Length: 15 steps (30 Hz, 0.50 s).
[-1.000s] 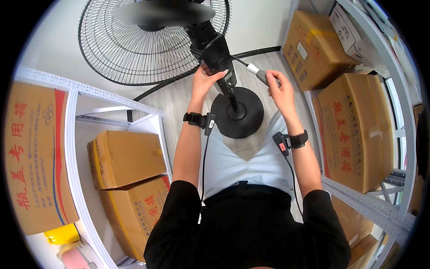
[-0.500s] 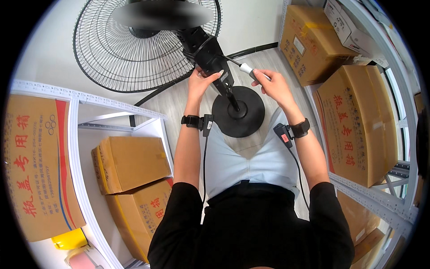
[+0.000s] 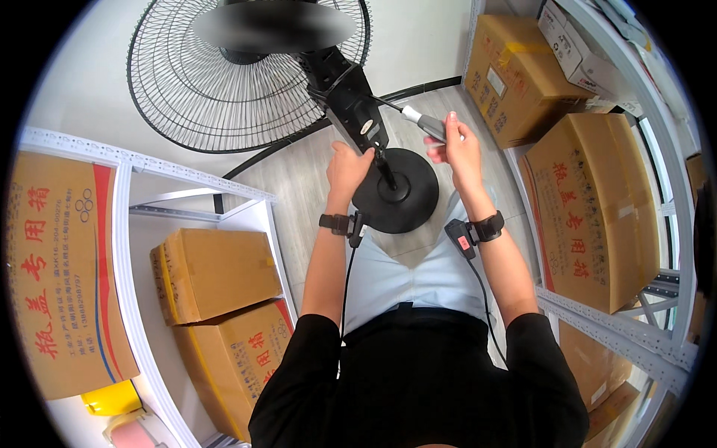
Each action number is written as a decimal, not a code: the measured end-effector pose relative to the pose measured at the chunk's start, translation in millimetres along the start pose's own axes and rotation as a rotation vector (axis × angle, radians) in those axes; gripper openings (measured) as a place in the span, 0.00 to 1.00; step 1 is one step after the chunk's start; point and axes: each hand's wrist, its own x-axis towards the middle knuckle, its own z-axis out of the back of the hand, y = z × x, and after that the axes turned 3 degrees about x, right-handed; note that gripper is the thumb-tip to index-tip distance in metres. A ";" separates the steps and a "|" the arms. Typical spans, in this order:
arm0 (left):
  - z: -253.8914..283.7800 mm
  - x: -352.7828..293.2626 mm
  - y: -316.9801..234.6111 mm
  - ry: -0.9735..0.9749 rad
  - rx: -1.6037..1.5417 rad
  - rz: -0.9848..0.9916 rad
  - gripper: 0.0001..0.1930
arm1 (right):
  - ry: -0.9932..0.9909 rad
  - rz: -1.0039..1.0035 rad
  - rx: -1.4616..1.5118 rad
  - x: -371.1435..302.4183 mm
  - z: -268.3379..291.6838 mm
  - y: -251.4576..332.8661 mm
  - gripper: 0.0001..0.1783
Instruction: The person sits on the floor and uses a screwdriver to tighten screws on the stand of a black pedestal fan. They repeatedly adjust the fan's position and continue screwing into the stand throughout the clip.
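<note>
A black pedestal fan stands ahead of me, with its wire grille (image 3: 224,97) at the upper left and its round base (image 3: 418,194) on the floor. Its control housing (image 3: 349,97) leans above the pole. In my right hand (image 3: 463,154) is a screwdriver (image 3: 427,123) with a grey handle and white collar; its shaft points at the housing's right edge, where the tip is hard to see. My left hand (image 3: 346,175) is beside the housing's lower end, fingers curled and thumb pointing toward it. Whatever those fingers may hold is hidden.
White metal shelving (image 3: 123,246) with cardboard boxes (image 3: 220,272) lines the left. On the right, more shelving (image 3: 672,321) carries a large carton (image 3: 597,216), another carton (image 3: 515,78) and a white box (image 3: 579,48). Cables run from both wrist straps along my arms.
My left hand has come off the housing and moved down toward me, its fingers curling. My right fingers have loosened and shifted around the screwdriver handle, which still points at the housing.
</note>
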 end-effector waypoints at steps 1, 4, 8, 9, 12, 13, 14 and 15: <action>5.6 -8.1 -4.9 0.036 0.033 0.021 0.33 | -0.004 0.051 -0.146 -2.2 -2.1 1.7 0.20; -1.2 -6.5 0.4 0.060 -0.163 -0.127 0.27 | 0.053 0.167 -0.521 -12.5 -4.3 11.0 0.17; 6.1 5.2 -37.0 0.264 -0.949 -0.082 0.24 | 0.052 0.930 -0.713 -13.8 1.5 3.1 0.14; 11.7 6.7 -48.2 0.348 -1.142 -0.023 0.24 | 0.043 0.951 -0.730 -11.9 4.1 -0.9 0.15; 14.6 12.4 -69.9 0.442 -1.480 0.075 0.20 | -0.027 0.950 -0.642 -10.0 -0.1 -9.8 0.16; 10.5 17.2 -68.9 0.450 -1.512 0.043 0.19 | -0.054 0.938 -0.590 -11.2 -3.5 -9.3 0.16; 6.4 21.3 -67.6 0.458 -1.543 0.010 0.17 | -0.032 0.655 -0.449 -12.5 -5.2 -7.7 0.17; 2.1 24.5 -66.1 0.439 -1.569 0.038 0.15 | -0.009 0.372 -0.307 -14.2 -6.7 -5.5 0.18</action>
